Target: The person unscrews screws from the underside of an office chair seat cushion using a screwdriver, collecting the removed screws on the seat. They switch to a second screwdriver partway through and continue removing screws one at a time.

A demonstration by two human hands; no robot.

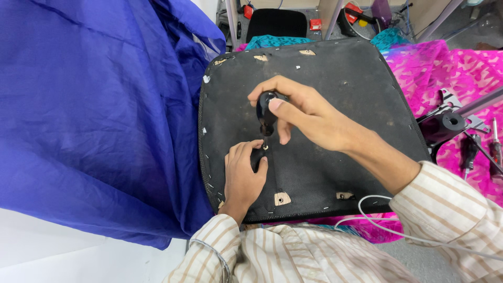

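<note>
One black seat panel (335, 94) lies underside up, stapled along its edge. The right hand (304, 112) is closed around one black-handled screwdriver (266, 112), held upright, tip down near the panel's centre. The left hand (243, 173) presses on the panel, fingers pinched around a small black part at the tip. One blue cloth (94, 115) lies to the left, one pink cloth (445, 68) to the right, and a black metal bracket (445, 126) rests on it.
</note>
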